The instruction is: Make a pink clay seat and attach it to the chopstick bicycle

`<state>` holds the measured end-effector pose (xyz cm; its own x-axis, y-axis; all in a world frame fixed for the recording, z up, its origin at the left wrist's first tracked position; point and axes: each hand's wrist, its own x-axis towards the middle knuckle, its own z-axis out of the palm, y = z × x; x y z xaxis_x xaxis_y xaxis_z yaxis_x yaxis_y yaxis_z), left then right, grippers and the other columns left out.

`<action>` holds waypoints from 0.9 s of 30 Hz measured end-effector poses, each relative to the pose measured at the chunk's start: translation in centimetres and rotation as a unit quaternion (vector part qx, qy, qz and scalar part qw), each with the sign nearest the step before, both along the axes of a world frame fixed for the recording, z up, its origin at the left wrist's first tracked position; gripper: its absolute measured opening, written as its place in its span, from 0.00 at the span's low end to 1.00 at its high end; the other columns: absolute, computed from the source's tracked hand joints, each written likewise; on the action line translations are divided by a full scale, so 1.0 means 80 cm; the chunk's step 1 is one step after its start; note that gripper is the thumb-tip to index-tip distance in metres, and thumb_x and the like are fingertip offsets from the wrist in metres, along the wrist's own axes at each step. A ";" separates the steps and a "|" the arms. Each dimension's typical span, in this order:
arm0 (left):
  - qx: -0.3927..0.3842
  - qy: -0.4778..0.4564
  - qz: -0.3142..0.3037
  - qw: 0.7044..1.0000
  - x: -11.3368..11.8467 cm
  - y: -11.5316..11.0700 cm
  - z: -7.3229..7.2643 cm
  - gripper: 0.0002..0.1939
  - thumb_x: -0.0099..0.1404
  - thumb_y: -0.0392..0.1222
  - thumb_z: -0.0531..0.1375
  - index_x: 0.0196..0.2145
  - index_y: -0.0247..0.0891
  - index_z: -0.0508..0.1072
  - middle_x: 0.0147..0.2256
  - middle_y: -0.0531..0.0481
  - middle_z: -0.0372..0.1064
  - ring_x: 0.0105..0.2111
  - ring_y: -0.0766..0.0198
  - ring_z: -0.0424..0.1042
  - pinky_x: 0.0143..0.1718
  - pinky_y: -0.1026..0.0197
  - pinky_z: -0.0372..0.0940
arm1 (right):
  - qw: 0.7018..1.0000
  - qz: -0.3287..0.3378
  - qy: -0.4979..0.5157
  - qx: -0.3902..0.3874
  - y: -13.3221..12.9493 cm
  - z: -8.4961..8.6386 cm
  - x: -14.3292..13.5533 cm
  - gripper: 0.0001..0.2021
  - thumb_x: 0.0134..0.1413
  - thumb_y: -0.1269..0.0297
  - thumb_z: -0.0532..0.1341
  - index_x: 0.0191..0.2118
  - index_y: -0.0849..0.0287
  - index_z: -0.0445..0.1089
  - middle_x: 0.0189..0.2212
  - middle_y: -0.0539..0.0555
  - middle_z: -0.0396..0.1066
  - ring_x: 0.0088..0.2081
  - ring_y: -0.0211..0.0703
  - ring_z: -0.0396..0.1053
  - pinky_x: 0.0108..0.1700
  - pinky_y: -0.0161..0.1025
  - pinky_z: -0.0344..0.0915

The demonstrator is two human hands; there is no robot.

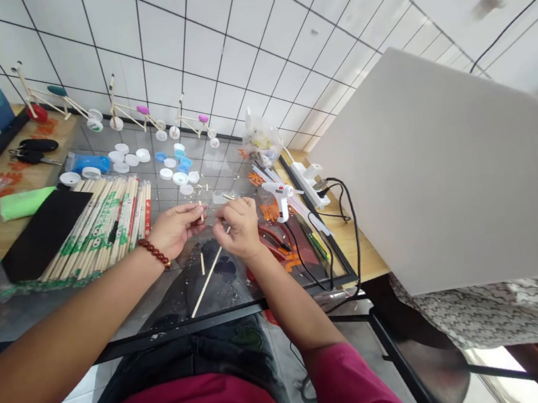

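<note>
Near the middle of the dark glassy table, my left hand (177,230), with a red bead bracelet at its wrist, pinches a short pale piece of stick. Just to its right is my right hand (239,227), its fingers curled together; what they hold, if anything, is hidden. A long thin stick (206,283) lies slanted on the table below my right hand, and a short stick piece (202,263) lies left of it. Small wood bits are scattered beyond both hands. A white glue gun (281,198) stands right of my right hand.
Packed chopsticks (96,230) and a black sheet (46,235) lie left. Bottle caps (179,178) and small stick-built tricycles (135,117) stand toward the tiled wall. On the right are a power strip (307,179), cables, red-handled pliers (270,243) and a large white panel (448,181).
</note>
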<state>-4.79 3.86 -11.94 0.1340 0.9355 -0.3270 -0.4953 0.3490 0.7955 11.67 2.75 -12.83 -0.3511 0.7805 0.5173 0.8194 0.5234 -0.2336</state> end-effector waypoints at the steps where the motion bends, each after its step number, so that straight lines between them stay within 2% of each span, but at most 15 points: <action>1: -0.011 -0.019 0.002 1.000 -0.002 0.001 0.001 0.04 0.54 0.29 0.70 0.28 0.31 0.80 0.26 0.49 0.74 0.26 0.70 0.71 0.31 0.66 0.70 | 1.000 0.002 0.003 0.001 -0.002 0.000 0.000 0.07 0.58 0.66 0.57 0.30 0.56 0.69 0.29 0.52 0.70 0.38 0.45 0.66 0.51 0.46 0.53; 3: -0.014 -0.033 0.002 0.999 -0.004 0.003 0.001 0.03 0.56 0.29 0.69 0.30 0.31 0.79 0.27 0.48 0.74 0.26 0.69 0.72 0.31 0.66 0.71 | 1.000 0.000 0.003 -0.004 -0.003 -0.001 0.001 0.12 0.61 0.64 0.55 0.27 0.56 0.66 0.25 0.51 0.68 0.34 0.44 0.66 0.48 0.45 0.54; 5: -0.006 -0.036 -0.002 0.999 -0.006 0.004 0.000 0.03 0.57 0.29 0.68 0.32 0.31 0.79 0.28 0.48 0.74 0.26 0.69 0.72 0.32 0.65 0.71 | 1.000 -0.003 0.011 -0.014 -0.002 -0.002 0.002 0.15 0.65 0.61 0.53 0.27 0.56 0.67 0.25 0.51 0.68 0.33 0.43 0.66 0.47 0.44 0.54; 9: 0.026 -0.028 -0.013 0.999 -0.005 0.002 -0.004 0.05 0.55 0.32 0.70 0.31 0.30 0.78 0.28 0.49 0.73 0.27 0.69 0.72 0.32 0.65 0.70 | 0.998 0.035 0.051 -0.024 0.003 -0.008 0.000 0.10 0.64 0.56 0.58 0.41 0.56 0.71 0.36 0.52 0.74 0.40 0.42 0.69 0.51 0.42 0.55; 11: 0.045 -0.006 -0.012 0.999 -0.005 0.002 -0.004 0.08 0.53 0.34 0.71 0.29 0.30 0.77 0.27 0.49 0.73 0.26 0.69 0.72 0.31 0.66 0.69 | 0.997 0.036 0.067 -0.033 0.005 -0.010 -0.001 0.09 0.65 0.57 0.59 0.39 0.56 0.71 0.36 0.51 0.75 0.41 0.42 0.70 0.52 0.42 0.56; 14: 0.064 0.015 0.005 0.998 -0.006 0.004 -0.004 0.11 0.50 0.35 0.73 0.26 0.32 0.74 0.24 0.51 0.72 0.24 0.69 0.71 0.29 0.66 0.68 | 0.993 0.033 0.101 -0.053 0.007 -0.008 0.002 0.06 0.63 0.62 0.60 0.38 0.56 0.72 0.34 0.51 0.75 0.37 0.41 0.70 0.48 0.41 0.60; 15: 0.065 0.013 0.010 0.998 -0.007 0.005 -0.004 0.11 0.51 0.35 0.72 0.26 0.32 0.73 0.23 0.52 0.71 0.24 0.69 0.71 0.29 0.66 0.68 | 0.990 0.058 0.107 -0.068 0.008 -0.006 0.004 0.05 0.62 0.63 0.61 0.38 0.56 0.73 0.33 0.50 0.75 0.35 0.40 0.70 0.45 0.40 0.61; 17: 0.059 0.002 0.020 0.998 -0.009 0.006 -0.003 0.10 0.54 0.35 0.71 0.26 0.34 0.71 0.24 0.52 0.72 0.24 0.68 0.72 0.30 0.65 0.69 | 0.978 0.158 0.088 -0.108 0.008 -0.001 0.008 0.03 0.60 0.64 0.63 0.37 0.55 0.74 0.32 0.50 0.74 0.35 0.40 0.70 0.44 0.39 0.64; 19: 0.056 -0.004 0.027 0.998 -0.010 0.007 -0.001 0.10 0.57 0.35 0.69 0.27 0.34 0.70 0.26 0.50 0.74 0.27 0.67 0.75 0.33 0.63 0.70 | 0.949 0.277 0.043 -0.147 0.007 0.003 0.010 0.03 0.60 0.65 0.63 0.36 0.53 0.76 0.35 0.50 0.75 0.39 0.40 0.71 0.47 0.39 0.65; 21: 0.056 0.000 0.033 0.998 -0.012 0.008 0.002 0.09 0.57 0.36 0.69 0.28 0.34 0.70 0.28 0.49 0.74 0.28 0.65 0.76 0.34 0.62 0.71 | 0.920 0.354 -0.003 -0.166 0.004 0.006 0.009 0.04 0.60 0.66 0.64 0.37 0.51 0.78 0.38 0.49 0.75 0.41 0.40 0.71 0.50 0.40 0.64; 23: 0.063 0.012 0.051 0.997 -0.015 0.011 0.007 0.10 0.56 0.36 0.69 0.28 0.33 0.70 0.27 0.49 0.74 0.27 0.66 0.75 0.32 0.63 0.70 | 0.909 0.377 -0.038 -0.174 0.001 0.006 0.005 0.04 0.60 0.66 0.65 0.36 0.51 0.78 0.37 0.50 0.73 0.40 0.40 0.70 0.51 0.40 0.64; 25: 0.083 0.025 0.091 0.992 -0.020 0.014 0.012 0.10 0.55 0.36 0.70 0.28 0.33 0.71 0.26 0.50 0.74 0.26 0.66 0.74 0.32 0.63 0.69 | 0.913 0.363 -0.058 -0.177 -0.002 0.006 0.000 0.04 0.60 0.67 0.64 0.34 0.53 0.77 0.36 0.51 0.72 0.40 0.41 0.69 0.50 0.41 0.64; 27: 0.110 0.041 0.130 0.985 -0.024 0.018 0.017 0.11 0.54 0.36 0.71 0.28 0.34 0.72 0.26 0.50 0.74 0.27 0.66 0.75 0.34 0.63 0.70 | 0.925 0.332 -0.029 -0.183 -0.003 0.005 -0.002 0.05 0.61 0.69 0.62 0.34 0.55 0.75 0.36 0.52 0.72 0.41 0.42 0.68 0.50 0.41 0.65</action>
